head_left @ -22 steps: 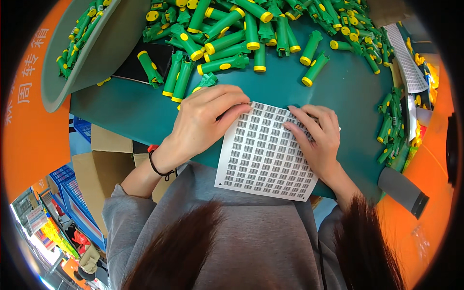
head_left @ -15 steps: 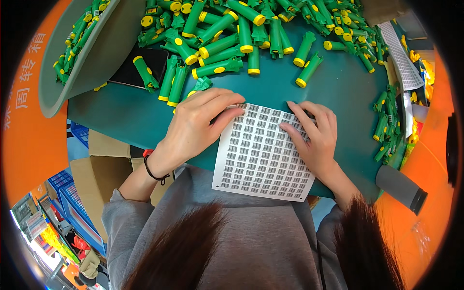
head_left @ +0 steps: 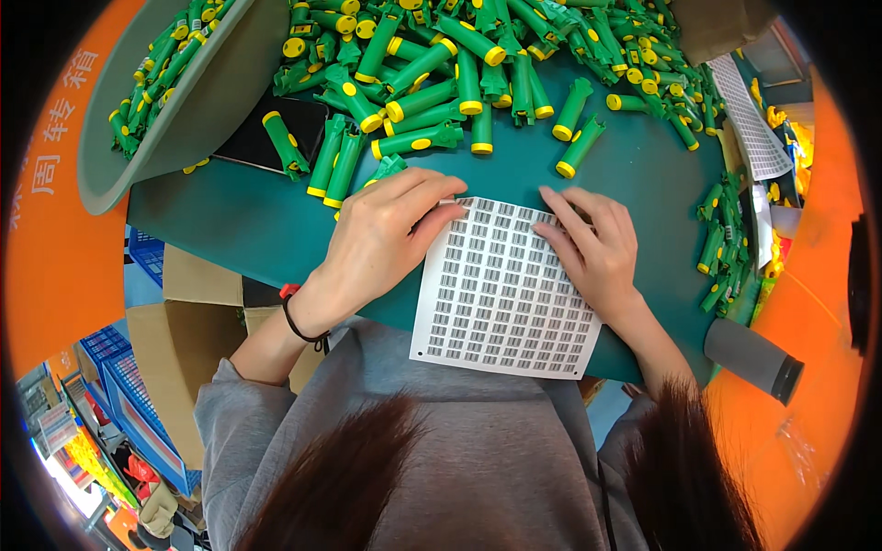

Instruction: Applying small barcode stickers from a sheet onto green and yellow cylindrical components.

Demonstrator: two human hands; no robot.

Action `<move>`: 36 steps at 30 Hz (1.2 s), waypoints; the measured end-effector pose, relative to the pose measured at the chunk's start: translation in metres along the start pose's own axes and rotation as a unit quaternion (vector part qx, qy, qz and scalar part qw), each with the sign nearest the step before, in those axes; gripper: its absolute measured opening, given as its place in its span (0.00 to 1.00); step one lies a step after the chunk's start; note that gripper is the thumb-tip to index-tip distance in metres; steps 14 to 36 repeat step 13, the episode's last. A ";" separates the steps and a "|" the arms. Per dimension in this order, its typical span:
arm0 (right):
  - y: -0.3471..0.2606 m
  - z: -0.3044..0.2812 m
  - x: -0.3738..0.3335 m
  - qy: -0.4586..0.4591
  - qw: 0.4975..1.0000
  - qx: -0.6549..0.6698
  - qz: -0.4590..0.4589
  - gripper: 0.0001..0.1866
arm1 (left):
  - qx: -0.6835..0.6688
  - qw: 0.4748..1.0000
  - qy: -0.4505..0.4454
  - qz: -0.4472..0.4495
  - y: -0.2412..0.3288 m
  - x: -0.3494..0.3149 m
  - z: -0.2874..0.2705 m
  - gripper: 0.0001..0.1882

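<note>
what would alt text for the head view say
Seen from above, a person's left hand and right hand rest on a white sticker sheet on a teal table, with green-and-yellow plastic tubes piled beyond.

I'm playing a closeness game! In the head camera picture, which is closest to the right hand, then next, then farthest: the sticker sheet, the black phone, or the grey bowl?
1. Sticker sheet: under the right hand, touching it.
2. Black phone: across the table, upper left.
3. Grey bowl: far upper left, beyond the phone.
</note>
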State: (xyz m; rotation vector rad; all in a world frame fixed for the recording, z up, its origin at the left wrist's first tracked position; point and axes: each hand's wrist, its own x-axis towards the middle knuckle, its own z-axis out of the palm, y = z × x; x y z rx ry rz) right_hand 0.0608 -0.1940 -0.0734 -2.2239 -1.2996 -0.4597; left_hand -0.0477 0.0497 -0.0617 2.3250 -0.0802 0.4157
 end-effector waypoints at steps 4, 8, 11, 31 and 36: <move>0.003 0.001 -0.005 -0.015 0.999 -0.021 -0.047 0.17 | -0.003 1.000 0.006 0.002 -0.001 -0.001 0.001 0.13; 0.006 0.000 -0.010 -0.009 0.999 -0.004 -0.047 0.18 | -0.005 1.000 0.011 0.006 -0.002 -0.002 0.001 0.13; 0.002 -0.002 -0.003 -0.028 0.999 -0.008 -0.028 0.19 | -0.004 1.000 0.012 0.005 -0.002 -0.002 0.001 0.13; -0.003 -0.004 0.002 -0.046 0.999 -0.017 -0.014 0.19 | -0.004 1.000 0.009 0.003 -0.001 -0.002 0.001 0.13; -0.003 -0.004 0.002 -0.046 0.999 -0.017 -0.014 0.19 | -0.004 1.000 0.009 0.003 -0.001 -0.002 0.001 0.13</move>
